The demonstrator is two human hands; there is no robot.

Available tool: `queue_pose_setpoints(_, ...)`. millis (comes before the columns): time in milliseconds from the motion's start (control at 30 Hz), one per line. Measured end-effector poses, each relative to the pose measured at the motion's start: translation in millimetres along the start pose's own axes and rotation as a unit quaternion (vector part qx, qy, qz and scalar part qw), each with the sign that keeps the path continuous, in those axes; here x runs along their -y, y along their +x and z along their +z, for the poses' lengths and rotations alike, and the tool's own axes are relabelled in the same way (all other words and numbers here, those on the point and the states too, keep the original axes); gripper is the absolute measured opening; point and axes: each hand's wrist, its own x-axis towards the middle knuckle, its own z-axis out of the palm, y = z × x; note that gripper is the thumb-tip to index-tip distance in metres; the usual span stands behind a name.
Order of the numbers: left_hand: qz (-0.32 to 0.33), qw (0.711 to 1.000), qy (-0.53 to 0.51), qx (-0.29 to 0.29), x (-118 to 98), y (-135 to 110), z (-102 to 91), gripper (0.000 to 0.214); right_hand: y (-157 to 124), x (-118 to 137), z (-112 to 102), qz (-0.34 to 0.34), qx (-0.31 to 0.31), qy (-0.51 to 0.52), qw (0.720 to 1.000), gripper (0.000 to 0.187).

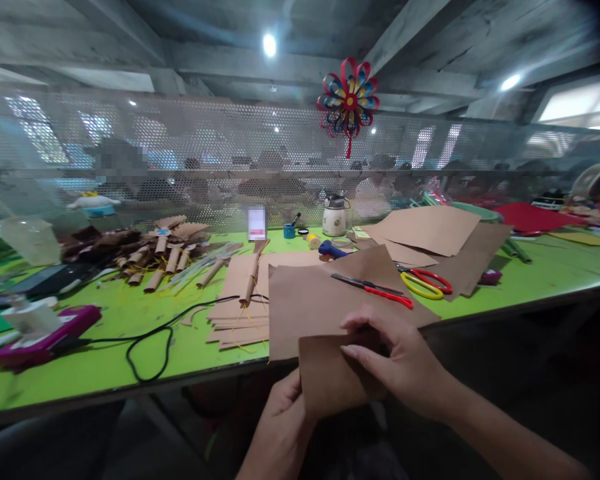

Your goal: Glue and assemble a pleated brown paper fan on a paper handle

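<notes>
A piece of brown paper [333, 380], which looks folded, is held in front of the table's edge. My left hand [285, 420] grips it at its lower left side, the fingers partly hidden behind. At the upper right of the piece, my right hand [400, 360] has its thumb on the front face and its curled index finger just above the top edge; the other fingers are mostly hidden. Just beyond lies a large brown sheet [300, 300], with red-handled scissors [375, 290] on it. Scissors with a yellow and a red handle loop [425, 283] lie to their right.
Stacked brown sheets [230, 327] bear a paper roll [250, 280]. Left are several rolled paper pieces [170, 260], a black cable [170, 327] and a purple power strip [75, 327]. A phone [257, 223], a jug [334, 219] and more brown sheets [430, 230] stand or lie farther back.
</notes>
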Motion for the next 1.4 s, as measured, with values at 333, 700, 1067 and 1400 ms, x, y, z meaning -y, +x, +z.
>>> queue_pose_setpoints(333,0.112,0.916,0.385,0.015,-46.3,14.8,-23.8,0.031,9.0,-1.2,-5.3,0.037,0.099,0.049,0.993,0.026)
queue_pose_setpoints(700,0.178,0.66,0.71,0.171,-70.0,64.8,-14.0,0.027,36.5,-22.8,7.7,0.129,0.121,0.206,0.963,0.022)
queue_pose_setpoints(1067,0.082,0.747,0.64,0.161,-72.3,95.9,-34.3,0.045,41.5,-47.7,11.1,0.186,0.069,0.214,0.956,0.034)
queue_pose_setpoints(1400,0.131,0.676,0.712,0.136,-61.5,91.8,-23.8,0.036,36.9,-54.7,15.9,0.18,0.035,0.234,0.955,0.032)
